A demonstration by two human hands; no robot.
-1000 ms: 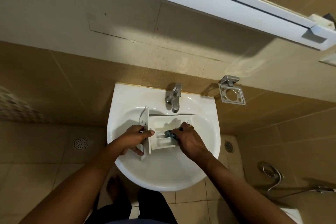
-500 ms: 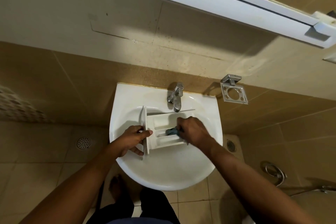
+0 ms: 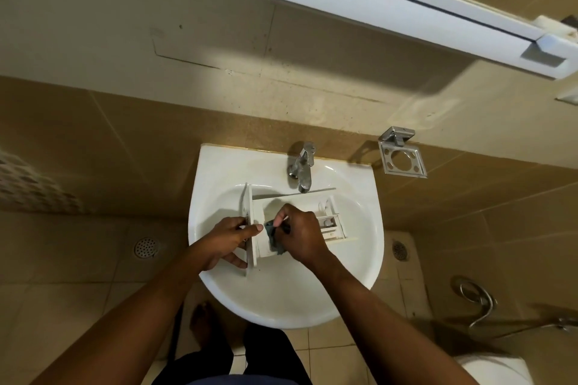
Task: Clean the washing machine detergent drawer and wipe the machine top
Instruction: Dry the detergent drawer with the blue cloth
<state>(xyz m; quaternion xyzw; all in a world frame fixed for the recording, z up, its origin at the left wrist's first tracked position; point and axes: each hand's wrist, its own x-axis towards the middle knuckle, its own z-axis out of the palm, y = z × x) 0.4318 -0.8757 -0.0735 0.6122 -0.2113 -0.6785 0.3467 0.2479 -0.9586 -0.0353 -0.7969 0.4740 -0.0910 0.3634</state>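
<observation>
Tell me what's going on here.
A person stands at the sink, cleaning a washing machine's drawer, held over the basin below the tap. The left hand grips the drawer's front end to steady it. The right hand pinches a small dark cloth and works it inside the compartment nearest that end. No water shows running from the tap.

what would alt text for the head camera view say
Seen from above, a person's left hand grips the front panel of a white detergent drawer over a white sink, while the right hand presses a small grey-blue cloth inside it. A chrome tap stands behind.
</observation>
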